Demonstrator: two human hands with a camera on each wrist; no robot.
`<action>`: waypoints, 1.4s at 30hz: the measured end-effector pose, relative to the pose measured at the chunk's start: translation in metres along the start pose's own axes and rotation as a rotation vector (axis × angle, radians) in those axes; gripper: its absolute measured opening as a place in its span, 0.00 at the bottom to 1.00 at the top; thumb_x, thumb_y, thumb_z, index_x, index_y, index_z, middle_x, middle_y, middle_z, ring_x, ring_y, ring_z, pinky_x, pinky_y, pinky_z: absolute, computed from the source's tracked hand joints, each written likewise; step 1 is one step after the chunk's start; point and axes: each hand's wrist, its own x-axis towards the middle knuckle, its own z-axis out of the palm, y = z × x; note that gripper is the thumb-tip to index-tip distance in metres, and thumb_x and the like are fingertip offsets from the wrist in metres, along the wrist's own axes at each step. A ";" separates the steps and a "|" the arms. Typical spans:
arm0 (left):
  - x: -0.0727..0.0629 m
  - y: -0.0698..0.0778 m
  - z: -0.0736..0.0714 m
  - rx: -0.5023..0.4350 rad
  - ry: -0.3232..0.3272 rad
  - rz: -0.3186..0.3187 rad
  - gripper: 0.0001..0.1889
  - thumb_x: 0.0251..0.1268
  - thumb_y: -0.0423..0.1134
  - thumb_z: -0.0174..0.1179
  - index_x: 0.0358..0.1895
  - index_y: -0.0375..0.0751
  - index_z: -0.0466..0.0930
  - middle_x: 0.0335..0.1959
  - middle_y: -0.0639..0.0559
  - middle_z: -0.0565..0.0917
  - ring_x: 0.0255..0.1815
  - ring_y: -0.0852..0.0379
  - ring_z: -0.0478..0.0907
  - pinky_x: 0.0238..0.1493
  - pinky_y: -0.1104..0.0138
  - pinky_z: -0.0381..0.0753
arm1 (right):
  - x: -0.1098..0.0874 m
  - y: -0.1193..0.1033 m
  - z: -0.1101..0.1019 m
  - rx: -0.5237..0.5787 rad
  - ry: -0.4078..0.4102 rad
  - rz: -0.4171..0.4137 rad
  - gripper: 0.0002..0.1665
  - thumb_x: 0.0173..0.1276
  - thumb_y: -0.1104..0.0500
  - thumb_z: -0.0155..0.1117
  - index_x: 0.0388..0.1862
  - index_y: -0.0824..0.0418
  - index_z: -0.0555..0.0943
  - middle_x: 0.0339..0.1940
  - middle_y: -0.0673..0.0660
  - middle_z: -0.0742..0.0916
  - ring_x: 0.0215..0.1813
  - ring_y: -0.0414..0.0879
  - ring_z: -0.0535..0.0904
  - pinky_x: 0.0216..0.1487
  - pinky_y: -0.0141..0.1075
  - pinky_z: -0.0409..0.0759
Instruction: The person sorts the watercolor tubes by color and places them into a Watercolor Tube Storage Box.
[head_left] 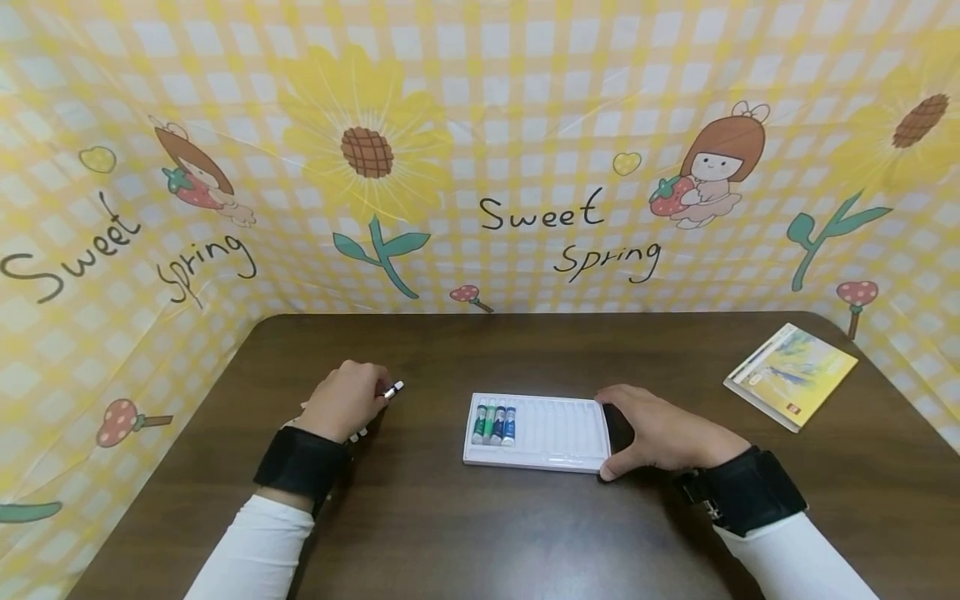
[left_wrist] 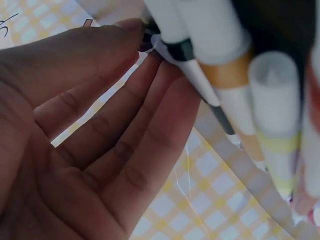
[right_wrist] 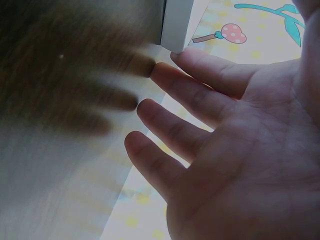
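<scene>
My left hand [head_left: 347, 400], over the left part of the table, pinches a small paint tube [head_left: 393, 389] between thumb and fingertips; its white end sticks out. Beside and partly hidden under this hand are several more paint tubes [left_wrist: 275, 100], large in the left wrist view with white caps and coloured bands. A white ribbed tray [head_left: 562, 425] lies mid-table, holding several green and blue paint tubes [head_left: 495, 424] at its left end. My right hand [head_left: 660, 429] holds the tray's right end, thumb at the near corner and index finger at the far one; its other fingers are spread.
A yellow illustrated box or booklet [head_left: 793, 375] lies at the back right of the brown table [head_left: 420, 525]. Yellow checked cloth [head_left: 480, 150] with printed flowers and figures hangs behind the table and along its sides.
</scene>
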 end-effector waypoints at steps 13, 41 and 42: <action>-0.006 0.005 0.001 0.020 0.063 0.017 0.06 0.61 0.26 0.65 0.36 0.39 0.88 0.29 0.48 0.88 0.28 0.49 0.83 0.31 0.55 0.82 | 0.000 0.000 0.006 0.017 -0.003 0.006 0.60 0.51 0.42 0.87 0.75 0.68 0.69 0.75 0.70 0.74 0.77 0.66 0.69 0.75 0.63 0.69; -0.003 0.025 0.002 -0.044 0.117 0.052 0.05 0.60 0.25 0.66 0.38 0.34 0.87 0.32 0.45 0.86 0.32 0.51 0.81 0.36 0.55 0.83 | 0.001 0.001 0.004 0.013 0.008 -0.006 0.60 0.50 0.42 0.88 0.74 0.69 0.69 0.75 0.70 0.75 0.76 0.65 0.71 0.74 0.61 0.70; -0.002 0.027 0.002 -0.048 0.113 0.052 0.05 0.61 0.25 0.66 0.38 0.34 0.87 0.31 0.45 0.85 0.32 0.52 0.80 0.36 0.56 0.83 | 0.001 0.001 0.004 0.012 0.009 -0.008 0.60 0.50 0.42 0.88 0.74 0.69 0.70 0.75 0.70 0.75 0.76 0.65 0.71 0.74 0.61 0.70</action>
